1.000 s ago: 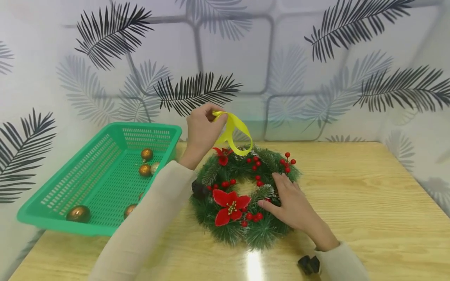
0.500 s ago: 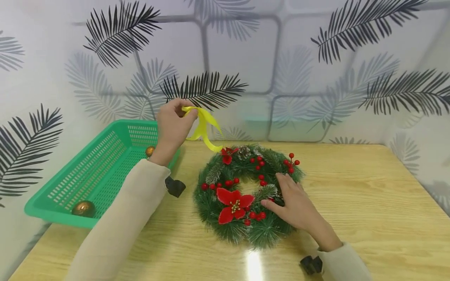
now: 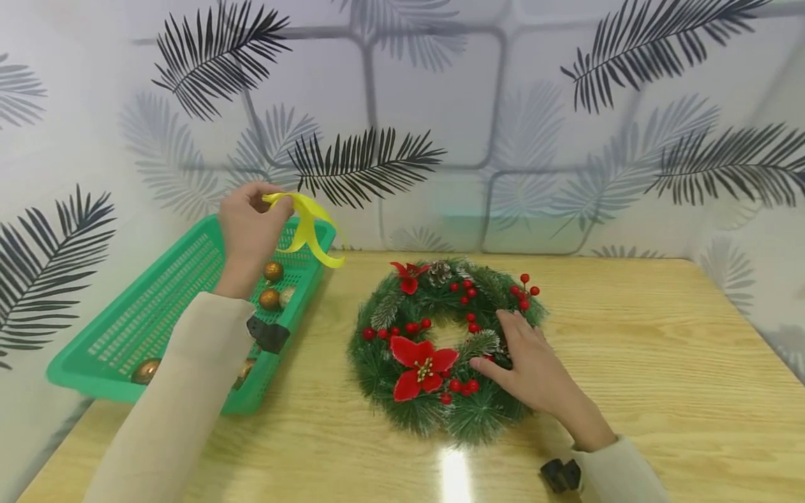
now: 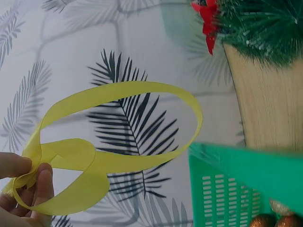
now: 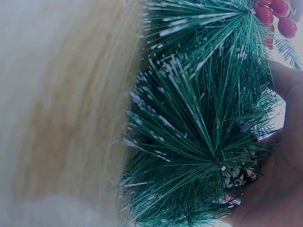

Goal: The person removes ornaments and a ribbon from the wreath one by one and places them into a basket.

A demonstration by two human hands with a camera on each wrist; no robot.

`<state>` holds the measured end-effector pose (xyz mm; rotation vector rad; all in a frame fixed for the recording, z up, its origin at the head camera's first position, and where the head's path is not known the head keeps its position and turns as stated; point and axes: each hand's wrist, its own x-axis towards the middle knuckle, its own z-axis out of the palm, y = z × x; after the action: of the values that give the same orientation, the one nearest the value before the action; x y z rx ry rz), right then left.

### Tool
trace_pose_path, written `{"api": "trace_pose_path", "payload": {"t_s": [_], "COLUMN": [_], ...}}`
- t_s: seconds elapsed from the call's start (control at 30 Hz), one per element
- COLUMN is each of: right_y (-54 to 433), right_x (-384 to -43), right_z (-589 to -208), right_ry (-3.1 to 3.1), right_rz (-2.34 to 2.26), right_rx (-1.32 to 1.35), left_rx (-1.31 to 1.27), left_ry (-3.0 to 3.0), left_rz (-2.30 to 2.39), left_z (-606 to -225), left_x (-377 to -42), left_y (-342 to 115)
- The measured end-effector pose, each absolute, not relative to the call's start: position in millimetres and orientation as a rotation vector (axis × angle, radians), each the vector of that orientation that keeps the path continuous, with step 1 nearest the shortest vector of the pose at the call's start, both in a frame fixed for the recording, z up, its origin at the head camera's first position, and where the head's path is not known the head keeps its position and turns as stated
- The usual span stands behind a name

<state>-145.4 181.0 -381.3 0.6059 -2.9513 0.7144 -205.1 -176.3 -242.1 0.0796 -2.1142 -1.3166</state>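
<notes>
A looped yellow ribbon (image 3: 306, 223) hangs from my left hand (image 3: 253, 227), pinched between thumb and fingers above the far part of the green basket (image 3: 82, 360). Its wide loop shows in the left wrist view, where the ribbon (image 4: 128, 90) spreads out from the fingertips. My right hand (image 3: 537, 367) rests on the right side of a green wreath (image 3: 383, 381), its fingers spread over the needles. A red poinsettia (image 3: 423, 368), red berries (image 3: 464, 385) and a pine cone (image 3: 439, 272) decorate the wreath. In the right wrist view, the palm lies close against the wreath (image 5: 203, 109).
Several bronze and pale baubles (image 3: 273, 271) lie in the basket, partly hidden by the left sleeve (image 3: 182, 377). The wooden table (image 3: 660, 349) runs back to a wall (image 3: 428, 98) printed with leaves. A black wrist mount sits on each cuff.
My left hand has moved left with the yellow ribbon, from above the wreath to over the basket. The ribbon swings out to the right. My right hand stays on the wreath.
</notes>
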Motion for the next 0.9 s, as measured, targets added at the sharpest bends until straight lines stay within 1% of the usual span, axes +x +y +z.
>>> {"api": "trace_pose_path", "payload": {"t_s": [0.3, 0.53, 0.9], "right_y": [180.8, 181.7, 181.9], "right_x": [-144.8, -146.4, -146.7], "right_z": [-380.4, -384.1, -384.0], "right_ry": [-2.963, -2.957, -2.951], "right_rz": [0.72, 0.725, 0.733], "right_rx": [0.607, 0.6, 0.615], "left_rx": [0.168, 0.244, 0.183], "left_ry": [-2.067, -2.243, -2.636], "left_rz": [-1.316, -1.232, -1.025], "left_z": [-245.8, -260.7, -287.3], "left_x": [-200.3, -200.9, -206.5], "left_y": [-203.3, -214.3, -235.6]}}
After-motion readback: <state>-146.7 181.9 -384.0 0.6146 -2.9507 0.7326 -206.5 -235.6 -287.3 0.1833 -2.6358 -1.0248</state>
